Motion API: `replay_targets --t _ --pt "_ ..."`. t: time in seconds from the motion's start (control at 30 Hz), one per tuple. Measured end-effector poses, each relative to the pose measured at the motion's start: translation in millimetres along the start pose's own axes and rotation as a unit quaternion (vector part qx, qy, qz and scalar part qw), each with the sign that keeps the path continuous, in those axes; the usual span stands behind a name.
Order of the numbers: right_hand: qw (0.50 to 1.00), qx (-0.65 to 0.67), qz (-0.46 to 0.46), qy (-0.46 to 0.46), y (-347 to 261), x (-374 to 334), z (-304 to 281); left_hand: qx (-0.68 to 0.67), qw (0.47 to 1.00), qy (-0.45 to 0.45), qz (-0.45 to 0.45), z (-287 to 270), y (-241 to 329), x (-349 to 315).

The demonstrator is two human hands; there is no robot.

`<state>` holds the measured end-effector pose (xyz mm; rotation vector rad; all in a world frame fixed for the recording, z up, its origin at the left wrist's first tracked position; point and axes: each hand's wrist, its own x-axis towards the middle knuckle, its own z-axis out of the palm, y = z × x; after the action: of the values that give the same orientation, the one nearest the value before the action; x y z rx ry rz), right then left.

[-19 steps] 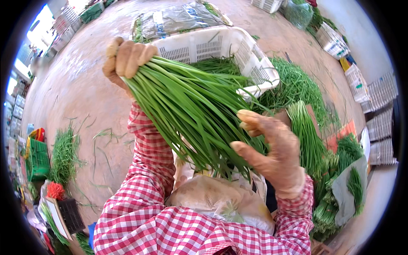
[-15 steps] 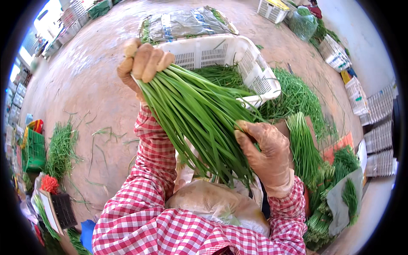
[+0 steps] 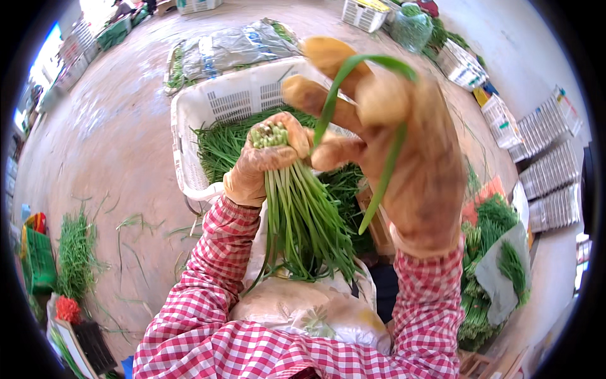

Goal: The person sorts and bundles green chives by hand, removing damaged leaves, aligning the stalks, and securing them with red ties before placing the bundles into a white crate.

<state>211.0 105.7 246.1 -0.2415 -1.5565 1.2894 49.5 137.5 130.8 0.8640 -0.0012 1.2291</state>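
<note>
The reddish floor (image 3: 126,145) runs out ahead of the worker, worn pale in patches from where I stand. Straight in front sits a big white slatted crate (image 3: 184,158), with loose greens (image 3: 221,148) lying inside, and just beyond it a flat load lies under a grey plastic sheet (image 3: 233,47). Over on the worker's right, many green bundles (image 3: 476,316) are heaped close to the arm; well off to the left, a green crate (image 3: 39,259) stands near a pile of loose stems (image 3: 77,252) on the floor. Pale cloth (image 3: 303,300) covers the lap, below two red-checked sleeves (image 3: 214,252).

The bunch of long green stems (image 3: 303,221) hangs between the crate and the lap, cut ends up, leaves fanning down to the cloth. The right hand (image 3: 423,151), in a stained tan glove, is raised to the right of it and blurred, its fingers spread apart and thumb out near the other hand. The left hand (image 3: 268,158), gloved the same way, is wrapped tightly round the bunch, fingers pressed closed just below the cut ends. Smallest of all, a single green leaf (image 3: 382,180) loops across the right hand; whether those fingers grip it, I can't tell
</note>
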Motion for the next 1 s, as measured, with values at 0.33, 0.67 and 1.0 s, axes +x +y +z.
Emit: replay_targets --t 0.33,0.67,1.0 --pt "0.991 -0.121 -0.055 -0.029 -89 -50 -145 -0.097 0.961 -0.113 0.234 -72 44 2" --pt "0.866 -0.449 0.195 -0.103 62 -120 -20 0.15 0.912 -0.324 0.202 -34 153 46" --pt "0.837 -0.296 0.398 0.233 32 -140 -51 0.182 0.866 -0.407 0.226 5 183 109"
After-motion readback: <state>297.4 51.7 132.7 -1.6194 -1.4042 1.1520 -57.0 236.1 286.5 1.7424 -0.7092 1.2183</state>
